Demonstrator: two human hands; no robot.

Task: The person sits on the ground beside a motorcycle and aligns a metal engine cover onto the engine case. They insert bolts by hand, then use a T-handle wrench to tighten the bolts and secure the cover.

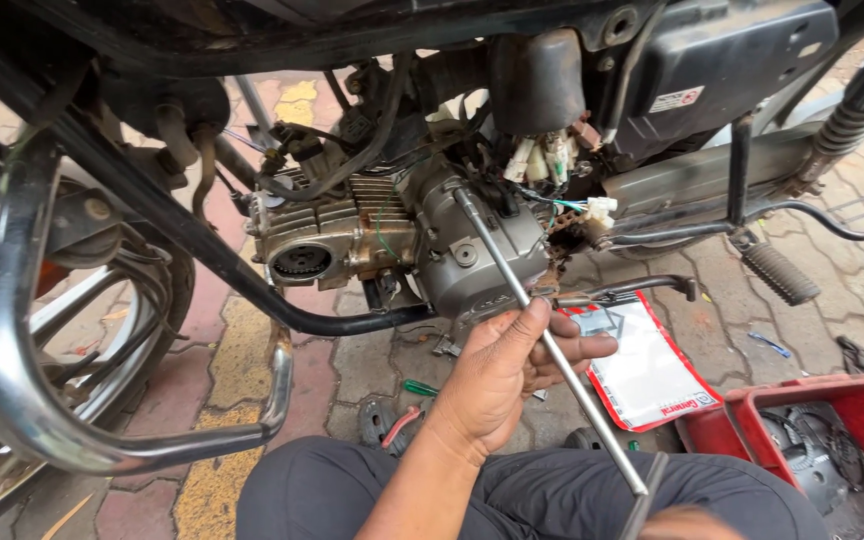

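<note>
Single head cam, looking down & fwd, close on motorcycle engine (402,235) from seated lap

1. A flat plastic packet (642,365), white with a red border, lies on the paving under the motorcycle's kick lever, just beside the red tray's left end.
2. A small white sticker (676,98) with red marking sits on the black side cover, upper right.

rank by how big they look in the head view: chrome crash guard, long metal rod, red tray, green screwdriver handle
1. chrome crash guard
2. red tray, cut off by the frame edge, so unsure against the rod
3. long metal rod, gripped by the left hand
4. green screwdriver handle
</note>
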